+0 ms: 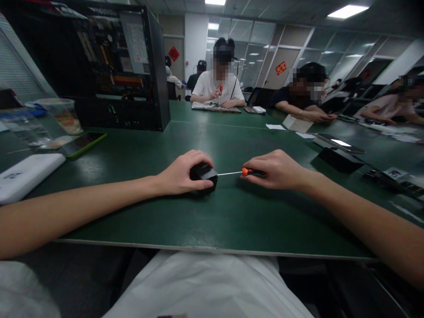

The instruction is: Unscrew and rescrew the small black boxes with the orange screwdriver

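Note:
My left hand [180, 173] grips a small black box-shaped block [212, 180] low over the green table [212, 225], thumb in front and fingers over the top. In my right hand [274, 169] is a screwdriver [253, 172] with an orange and black handle, its thin metal shaft pointing left. The tip of the shaft meets the right side of the block; whether it sits in a screw is too small to tell.
An open black computer case [159, 88] stands at the back left. Nearer are a plastic cup [68, 117], a green-edged phone [86, 144] and a white power bank [31, 176]. Another black box [341, 160] lies to the right. Several people sit across the table.

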Available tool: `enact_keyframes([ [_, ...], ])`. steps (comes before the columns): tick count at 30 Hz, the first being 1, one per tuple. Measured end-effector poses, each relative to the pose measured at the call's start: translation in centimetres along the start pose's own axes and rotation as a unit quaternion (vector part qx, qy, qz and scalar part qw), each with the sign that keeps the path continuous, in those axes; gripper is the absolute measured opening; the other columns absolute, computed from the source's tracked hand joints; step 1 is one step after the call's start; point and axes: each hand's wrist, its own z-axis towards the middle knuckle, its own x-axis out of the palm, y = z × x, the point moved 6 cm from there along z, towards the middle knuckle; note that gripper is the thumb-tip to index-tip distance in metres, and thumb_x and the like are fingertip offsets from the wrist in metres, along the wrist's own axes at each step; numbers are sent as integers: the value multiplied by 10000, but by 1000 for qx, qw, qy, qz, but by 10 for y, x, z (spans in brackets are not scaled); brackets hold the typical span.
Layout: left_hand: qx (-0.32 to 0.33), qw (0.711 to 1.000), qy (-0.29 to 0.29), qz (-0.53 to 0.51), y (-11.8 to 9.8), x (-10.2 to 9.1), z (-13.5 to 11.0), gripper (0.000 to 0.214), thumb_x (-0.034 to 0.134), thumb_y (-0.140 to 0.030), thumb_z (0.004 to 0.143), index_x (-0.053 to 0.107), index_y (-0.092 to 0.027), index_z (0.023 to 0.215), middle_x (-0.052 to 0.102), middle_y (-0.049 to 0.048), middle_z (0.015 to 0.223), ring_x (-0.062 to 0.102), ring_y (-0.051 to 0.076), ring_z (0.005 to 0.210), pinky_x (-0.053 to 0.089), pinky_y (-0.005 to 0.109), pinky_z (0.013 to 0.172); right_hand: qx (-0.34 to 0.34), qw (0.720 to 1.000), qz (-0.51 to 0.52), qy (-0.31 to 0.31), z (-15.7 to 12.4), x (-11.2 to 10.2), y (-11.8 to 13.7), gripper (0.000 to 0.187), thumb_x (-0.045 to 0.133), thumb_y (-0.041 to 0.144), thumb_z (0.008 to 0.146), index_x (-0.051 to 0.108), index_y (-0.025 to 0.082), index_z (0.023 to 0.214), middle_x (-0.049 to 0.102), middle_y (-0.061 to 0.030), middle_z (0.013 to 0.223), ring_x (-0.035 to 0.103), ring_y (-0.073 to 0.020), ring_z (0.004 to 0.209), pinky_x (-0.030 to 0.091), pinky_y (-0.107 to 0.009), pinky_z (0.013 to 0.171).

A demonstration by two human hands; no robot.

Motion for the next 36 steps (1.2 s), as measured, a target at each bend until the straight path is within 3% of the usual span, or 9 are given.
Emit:
enact_keyframes([
  [7,7,1000,5,2,-4,1,0,441,706,-520,847,622,-188,1125,657,98,1164,605,260,1105,472,390,1004,-2,1000,-4,18,1,-1,-1,359,479,422,993,710,149,950,698,-53,773,578,-110,609,351,-248,576],
  [14,-18,999,-34,27,0,-1,0,461,713,-463,845,592,-184,1192,579,134,1317,552,292,1259,422,456,1116,39,998,-12,48,0,0,-15,383,459,428,992,705,148,904,673,-56,737,558,-118,597,334,-257,574],
  [20,-52,997,-53,28,7,-4,-2,532,734,-478,820,563,-194,1236,545,138,1362,547,297,1275,435,457,1109,55,997,-2,46,0,6,-13,387,453,427,997,704,145,908,681,-63,746,573,-122,619,348,-254,593],
  [27,1,1000,-26,4,-4,-3,-3,534,715,-452,826,551,-204,1270,528,151,1391,529,310,1308,431,467,1120,21,998,46,36,4,8,4,395,459,440,1008,691,139,899,667,-48,736,539,-95,584,334,-238,580],
  [32,-17,999,-48,-6,0,-5,-3,512,691,-486,853,567,-187,1249,563,149,1359,550,304,1285,436,449,1110,56,996,40,51,5,11,-1,409,452,446,1008,676,141,854,640,-48,692,545,-111,590,340,-246,594],
  [36,-9,1000,-22,-17,0,-2,-1,458,635,-499,894,598,-181,1220,615,137,1308,586,287,1230,451,433,1080,79,995,35,45,6,13,2,418,441,467,1014,684,138,929,665,-60,731,575,-129,610,355,-256,601],
])
